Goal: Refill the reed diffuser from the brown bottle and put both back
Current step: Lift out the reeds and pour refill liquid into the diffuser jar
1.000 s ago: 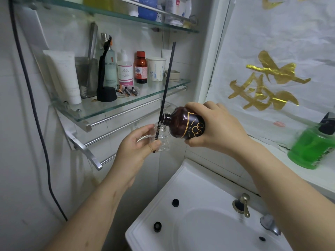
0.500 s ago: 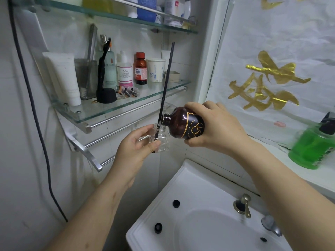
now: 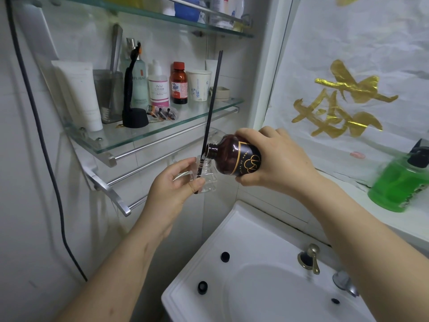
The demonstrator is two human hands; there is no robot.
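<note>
White tiled bathroom wall carries a glass shelf (image 3: 148,133) with a towel rail under it, and a white washbasin (image 3: 209,270) stands below at the right. Above the back left corner of the basin, in the air, the left hand (image 3: 171,189) holds the clear diffuser bottle (image 3: 206,180); thumb and fingers are closed around its sides. One black reed (image 3: 212,108) stands in its neck, leaning a little to the right, and its top rises past the front edge of the glass shelf. The right hand (image 3: 276,163) grips the brown bottle (image 3: 234,156) around its base, all fingers wrapped on it. This bottle is tilted almost flat, its open mouth touching the neck of the diffuser, just beside the reed. On the shelf stand a white tube (image 3: 80,94), a black razor (image 3: 132,94) and a small red-capped bottle (image 3: 178,83). A green soap dispenser (image 3: 399,184) sits on the ledge at the right.
</note>
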